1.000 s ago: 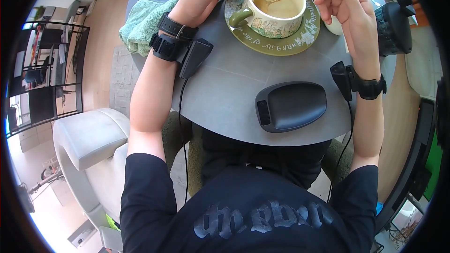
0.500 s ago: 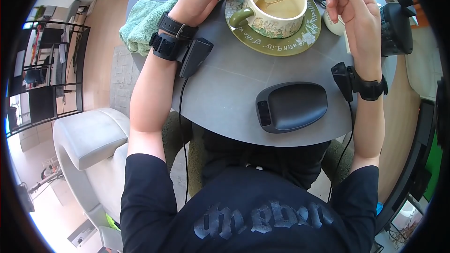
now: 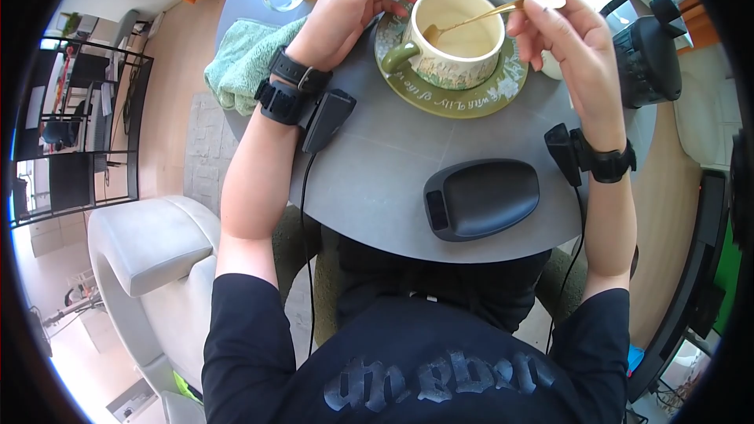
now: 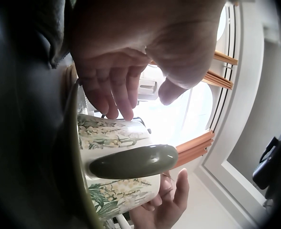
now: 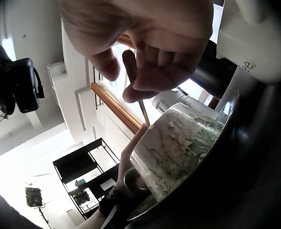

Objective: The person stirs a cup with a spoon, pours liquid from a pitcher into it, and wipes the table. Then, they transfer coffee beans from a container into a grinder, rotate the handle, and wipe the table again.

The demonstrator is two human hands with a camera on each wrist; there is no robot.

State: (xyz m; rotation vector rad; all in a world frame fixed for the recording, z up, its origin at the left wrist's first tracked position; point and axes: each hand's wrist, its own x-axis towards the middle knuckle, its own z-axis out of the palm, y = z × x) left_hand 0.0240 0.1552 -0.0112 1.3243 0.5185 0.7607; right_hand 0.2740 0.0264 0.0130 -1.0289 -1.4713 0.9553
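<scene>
The right hand (image 3: 577, 39) holds the golden spoon (image 3: 481, 16) at its handle, between the thumb and bent fingers. The bowl end of this spoon is inside the patterned cup (image 3: 455, 72), at the side of the green cup handle (image 3: 400, 56). The cup stands upright on the green saucer (image 3: 436, 107), which lies on the grey table (image 3: 377, 173). The left hand (image 3: 353, 12) is rather wide, its fingers loosely bent beside the cup; I cannot tell if they touch it. Near the left wrist lies a green cloth (image 3: 251, 63)

Glossy ceramic cup (image 3: 459, 55); gold metal spoon (image 3: 479, 17); fluffy cloth towel (image 3: 250, 63).
</scene>
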